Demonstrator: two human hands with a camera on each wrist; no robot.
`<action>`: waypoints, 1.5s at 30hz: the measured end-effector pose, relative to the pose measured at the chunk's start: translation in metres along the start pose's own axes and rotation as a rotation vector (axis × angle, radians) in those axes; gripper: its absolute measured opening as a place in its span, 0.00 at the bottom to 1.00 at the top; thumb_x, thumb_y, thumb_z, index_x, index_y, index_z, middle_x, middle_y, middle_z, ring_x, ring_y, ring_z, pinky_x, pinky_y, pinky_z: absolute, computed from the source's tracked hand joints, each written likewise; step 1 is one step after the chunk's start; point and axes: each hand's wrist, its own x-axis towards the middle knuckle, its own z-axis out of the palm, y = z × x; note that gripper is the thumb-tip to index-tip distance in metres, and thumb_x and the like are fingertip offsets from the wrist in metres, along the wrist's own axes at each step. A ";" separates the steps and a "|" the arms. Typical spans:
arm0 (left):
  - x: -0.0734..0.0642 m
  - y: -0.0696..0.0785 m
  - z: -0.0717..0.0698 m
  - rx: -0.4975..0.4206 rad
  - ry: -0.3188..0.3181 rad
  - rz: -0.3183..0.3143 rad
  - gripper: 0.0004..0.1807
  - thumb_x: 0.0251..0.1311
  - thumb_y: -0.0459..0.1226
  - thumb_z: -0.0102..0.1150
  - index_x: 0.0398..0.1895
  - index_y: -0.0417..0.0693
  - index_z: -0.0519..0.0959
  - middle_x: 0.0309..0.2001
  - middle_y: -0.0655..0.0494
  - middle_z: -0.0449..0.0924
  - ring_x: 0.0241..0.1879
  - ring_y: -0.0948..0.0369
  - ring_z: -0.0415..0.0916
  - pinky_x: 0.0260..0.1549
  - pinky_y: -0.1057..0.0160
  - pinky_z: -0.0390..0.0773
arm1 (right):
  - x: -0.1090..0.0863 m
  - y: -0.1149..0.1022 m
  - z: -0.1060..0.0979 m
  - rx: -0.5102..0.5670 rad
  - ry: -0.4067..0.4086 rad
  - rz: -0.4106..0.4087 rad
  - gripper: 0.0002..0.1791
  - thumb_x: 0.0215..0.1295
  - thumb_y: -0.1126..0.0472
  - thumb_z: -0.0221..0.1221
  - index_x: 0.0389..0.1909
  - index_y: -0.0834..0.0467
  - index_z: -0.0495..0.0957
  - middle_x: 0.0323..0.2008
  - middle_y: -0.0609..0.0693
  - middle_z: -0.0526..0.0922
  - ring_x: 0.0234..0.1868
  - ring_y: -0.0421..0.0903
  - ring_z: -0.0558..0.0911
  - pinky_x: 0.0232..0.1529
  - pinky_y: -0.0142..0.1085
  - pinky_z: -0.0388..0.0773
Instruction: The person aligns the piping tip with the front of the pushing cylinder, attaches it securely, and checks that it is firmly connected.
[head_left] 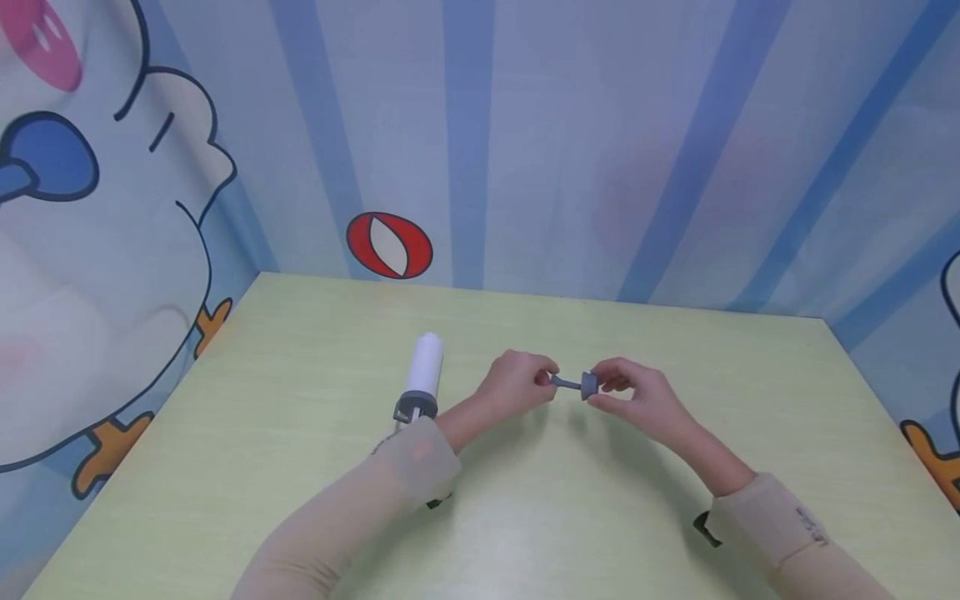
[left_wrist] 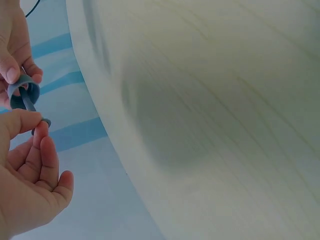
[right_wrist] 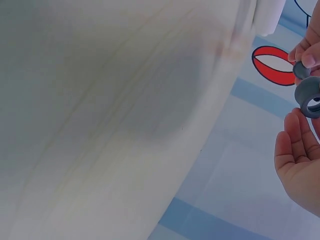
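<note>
Above the table, my left hand (head_left: 517, 385) pinches the end of a thin dark grey rod (head_left: 567, 384) between thumb and fingertips. The rod's other end enters a grey cup-shaped cap (head_left: 589, 385), which my right hand (head_left: 643, 402) grips by its outer edge with thumb and fingers. In the left wrist view the cap (left_wrist: 31, 90) shows its hollow open side, with the rod (left_wrist: 29, 101) slanting out of it. The right wrist view shows a round opening in the other side of the cap (right_wrist: 306, 92) and a small grey disc (right_wrist: 301, 70) at my left fingertips.
A white cylinder (head_left: 426, 365) with a tapered tip and a grey collar (head_left: 417, 404) lies left of my hands, its near end partly behind my left sleeve. The pale yellow-green table (head_left: 562, 525) meets a striped blue wall covering (head_left: 540, 167) at its far edge.
</note>
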 end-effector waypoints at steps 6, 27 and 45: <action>-0.001 0.004 0.003 -0.020 0.003 0.029 0.13 0.51 0.37 0.57 0.42 0.46 0.80 0.28 0.60 0.80 0.23 0.69 0.70 0.25 0.75 0.68 | -0.001 -0.003 0.004 0.012 -0.022 -0.002 0.17 0.52 0.57 0.62 0.42 0.60 0.75 0.38 0.52 0.80 0.37 0.45 0.78 0.42 0.46 0.74; -0.008 0.004 0.006 -0.206 -0.022 0.016 0.13 0.53 0.37 0.56 0.43 0.48 0.79 0.32 0.58 0.82 0.31 0.68 0.76 0.31 0.74 0.72 | -0.001 -0.005 0.013 0.067 -0.021 -0.020 0.16 0.53 0.58 0.61 0.42 0.60 0.74 0.38 0.53 0.80 0.37 0.45 0.79 0.37 0.38 0.75; -0.012 -0.003 0.009 -0.372 -0.029 -0.001 0.16 0.56 0.36 0.55 0.49 0.46 0.76 0.39 0.54 0.82 0.40 0.63 0.78 0.38 0.70 0.74 | -0.001 -0.007 0.017 0.255 -0.023 0.048 0.16 0.54 0.59 0.60 0.42 0.62 0.73 0.37 0.58 0.78 0.37 0.47 0.80 0.36 0.28 0.76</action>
